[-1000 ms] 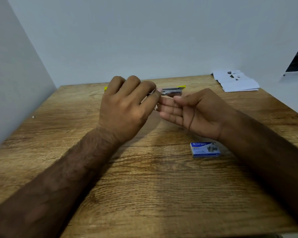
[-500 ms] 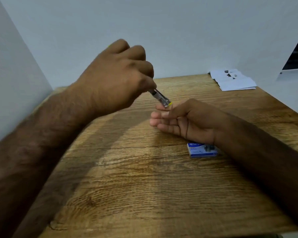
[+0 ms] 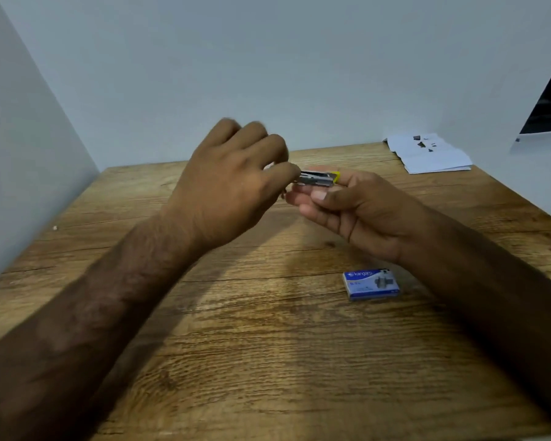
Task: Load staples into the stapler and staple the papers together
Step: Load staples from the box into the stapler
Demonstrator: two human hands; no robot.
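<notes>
A small metal stapler [image 3: 319, 179] with a yellow end is held above the middle of the table, lying roughly level. My left hand [image 3: 233, 186] pinches its left end, fingers curled over it. My right hand [image 3: 353, 208] cups its right, yellow end from below, palm up with the thumb in front. Most of the stapler's body is hidden by my fingers. A blue box of staples [image 3: 371, 284] lies shut on the table under my right wrist. The white papers [image 3: 428, 154] lie at the far right corner with small dark bits on top.
The wooden table [image 3: 268, 361] is boxed in by a grey wall at the back and a grey panel [image 3: 23, 154] on the left. A tiny white speck [image 3: 55, 227] lies near the left panel.
My left hand came down from its raised, tilted pose and the stapler now lies level. My right hand rose off the table and took hold of the yellow end.
</notes>
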